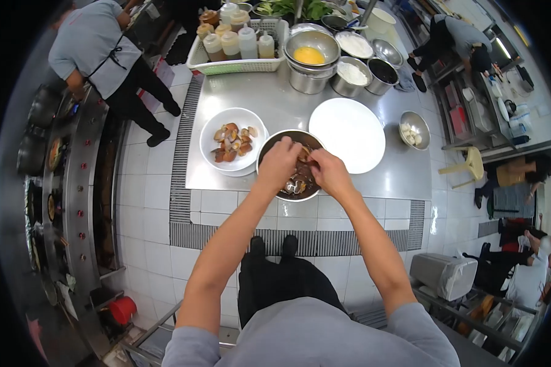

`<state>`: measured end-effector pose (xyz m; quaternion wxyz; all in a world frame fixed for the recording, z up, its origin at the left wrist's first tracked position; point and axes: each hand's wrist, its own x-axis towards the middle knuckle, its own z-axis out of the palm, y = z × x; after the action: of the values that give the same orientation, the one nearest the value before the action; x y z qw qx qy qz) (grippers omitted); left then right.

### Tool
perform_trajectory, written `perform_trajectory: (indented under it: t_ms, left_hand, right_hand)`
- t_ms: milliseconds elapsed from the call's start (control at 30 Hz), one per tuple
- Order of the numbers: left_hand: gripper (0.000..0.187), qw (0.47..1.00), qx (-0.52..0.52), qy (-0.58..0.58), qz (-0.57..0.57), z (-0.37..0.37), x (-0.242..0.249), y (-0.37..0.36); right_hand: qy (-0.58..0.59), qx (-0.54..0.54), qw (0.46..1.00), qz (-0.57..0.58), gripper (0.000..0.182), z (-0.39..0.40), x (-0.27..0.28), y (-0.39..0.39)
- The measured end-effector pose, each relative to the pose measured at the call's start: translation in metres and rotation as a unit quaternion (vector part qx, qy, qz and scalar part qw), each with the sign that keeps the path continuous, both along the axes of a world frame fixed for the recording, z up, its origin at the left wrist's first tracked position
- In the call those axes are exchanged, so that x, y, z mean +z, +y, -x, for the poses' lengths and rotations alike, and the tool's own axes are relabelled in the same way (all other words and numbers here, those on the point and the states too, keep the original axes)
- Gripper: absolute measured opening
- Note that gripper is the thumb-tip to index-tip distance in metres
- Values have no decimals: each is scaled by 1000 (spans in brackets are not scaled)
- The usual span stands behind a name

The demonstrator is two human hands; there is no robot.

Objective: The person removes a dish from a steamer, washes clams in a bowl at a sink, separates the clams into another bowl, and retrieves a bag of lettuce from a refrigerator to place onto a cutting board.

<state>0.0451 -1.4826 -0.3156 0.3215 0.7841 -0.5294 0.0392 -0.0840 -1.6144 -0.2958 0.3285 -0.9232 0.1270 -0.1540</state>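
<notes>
A metal bowl (297, 186) with dark liquid and brown pieces stands at the table's front edge. Over its left side is my left hand (280, 160), fingers curled down into the bowl. My right hand (330, 171) reaches in from the right, its fingertips pinched on a brown piece (304, 154) between the hands. What the left fingertips hold is hidden. A white bowl (208, 145) on the left contains several brown and pale pieces (231, 142). Behind the right hand lies a white round plate (347, 136).
Squeeze bottles fill a white basket (239, 65) at the back left. Metal bowls with yellow liquid (308, 55) and white powder (352, 73) stand behind the plate. A small bowl (414, 130) sits right. Co-workers (107, 58) stand left and right, away from the table (245, 92).
</notes>
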Motion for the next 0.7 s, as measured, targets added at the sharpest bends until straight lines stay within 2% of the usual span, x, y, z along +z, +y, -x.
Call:
perform_trajectory:
  t_ms: [67,133,200,267,333,400,433,500,533,600,667,700]
  left_hand:
    - [28,999,10,-46,28,4,10,5]
    - [27,998,36,-25,52,0,19,14]
    - [26,995,58,1,77,-8,30,23]
    - [24,983,96,42,149,-30,43,41]
    - [26,973,132,105,160,-62,40,56]
    - [27,973,175,133,70,-87,48,76]
    - [30,976,182,120,8,-100,46,84]
    - [30,977,189,98,-26,-115,43,95]
    - [30,975,197,76,-62,-118,43,99]
    - [30,975,195,77,-72,-121,53,102]
    - [28,964,165,210,12,-113,65,94]
    - [24,961,120,245,55,-104,59,86]
  right_hand:
    - [11,-12,1000,-18,17,5,6,3]
    - [101,-50,982,-154,17,4,21,2]
    - [96,-50,978,-177,18,-3,31,5]
    - [47,-18,977,-208,14,-23,45,15]
    - [63,-22,978,-200,15,-50,59,30]
    - [26,22,992,-124,18,-79,65,41]
    - [27,20,992,-121,18,-92,62,44]
    - [-80,124,989,-33,22,-116,56,50]
    - [-79,121,989,-33,22,-120,56,46]
    - [-24,82,996,-26,25,-118,61,32]
    - [0,51,998,-26,23,-102,67,14]
    - [107,19,994,0,22,-93,68,6]
